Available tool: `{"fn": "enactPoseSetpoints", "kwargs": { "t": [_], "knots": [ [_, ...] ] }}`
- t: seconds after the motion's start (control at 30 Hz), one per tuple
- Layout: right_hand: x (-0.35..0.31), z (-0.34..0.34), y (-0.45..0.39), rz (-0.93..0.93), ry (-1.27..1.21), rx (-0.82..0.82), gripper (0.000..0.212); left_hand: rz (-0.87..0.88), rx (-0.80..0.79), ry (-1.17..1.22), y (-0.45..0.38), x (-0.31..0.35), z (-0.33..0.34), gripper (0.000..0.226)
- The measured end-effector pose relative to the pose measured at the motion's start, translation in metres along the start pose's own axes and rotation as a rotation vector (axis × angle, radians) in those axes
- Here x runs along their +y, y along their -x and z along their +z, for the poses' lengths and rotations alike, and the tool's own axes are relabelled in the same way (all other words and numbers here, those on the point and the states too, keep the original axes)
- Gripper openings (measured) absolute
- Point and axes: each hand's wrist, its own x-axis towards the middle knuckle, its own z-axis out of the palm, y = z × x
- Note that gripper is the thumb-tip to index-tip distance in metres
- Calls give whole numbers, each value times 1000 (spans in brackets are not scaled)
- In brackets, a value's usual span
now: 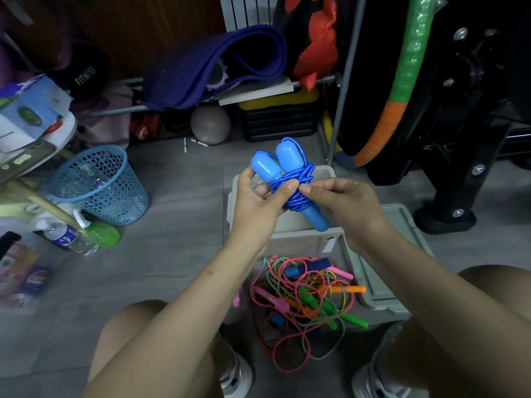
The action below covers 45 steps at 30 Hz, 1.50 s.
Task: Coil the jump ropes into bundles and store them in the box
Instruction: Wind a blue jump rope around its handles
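Grey floor tiles (pixel 178 254) fill the middle of the scene, with a bare stretch running from the near left toward the far wall; elsewhere the room is hemmed in. Along the far side a low shelf carries a folded purple mat (pixel 212 67), with a grey ball (pixel 210 124) beneath it. On the left stand a perforated blue waste basket (pixel 99 185) and, nearer, a lying water bottle (pixel 70 239). To the right, black exercise equipment (pixel 459 124) and a green and orange hoop (pixel 402 81) close off that side.

Straight ahead sits the grey box (pixel 287 238), open-topped, its lid (pixel 396 254) lying on the floor just to its right. Near of the box, between the person's knees, a tangled pile of jump ropes (pixel 304 300) in pink, green, orange and blue lies loose on the tiles.

Above the box both hands hold up a blue jump rope (pixel 293 182), its two handles laid side by side and its cord wound round their middle. The left hand (pixel 258 202) grips the bundle from the left, fingers curled behind and thumb pressing on the windings. The right hand (pixel 342 202) pinches the cord at the wrap with thumb and forefinger, its other fingers curled.
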Motion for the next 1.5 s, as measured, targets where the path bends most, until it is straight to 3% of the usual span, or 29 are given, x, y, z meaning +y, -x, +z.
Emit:
{"fn": "enactPoseSetpoints", "kwargs": {
  "t": [0.3,0.5,0.67,0.77,0.93,1.1,1.23,1.5],
  "knots": [
    [-2,-8,-9,-18,132,-190,16,-54,-21,60,-8,9,-10,51],
    [-5,-12,-12,-46,-32,-271,15,-186,-92,169,-11,9,-15,46],
    [6,-8,-9,-129,231,-247,22,-107,-83,80,-12,8,-18,39],
    [11,-6,-11,-36,147,-186,11,-81,-91,37,-11,6,-17,48],
    [14,-1,-14,4,-32,-185,24,-111,-137,27,-15,3,-21,57],
    [24,7,-15,0,59,-193,24,-222,-231,21,-19,-6,-28,67],
    [30,11,-17,69,-1,-238,26,-248,-166,-27,-19,-10,-40,85],
    [49,37,-23,208,-14,-283,25,-313,92,-33,-9,-16,-68,36]
  ]
}}
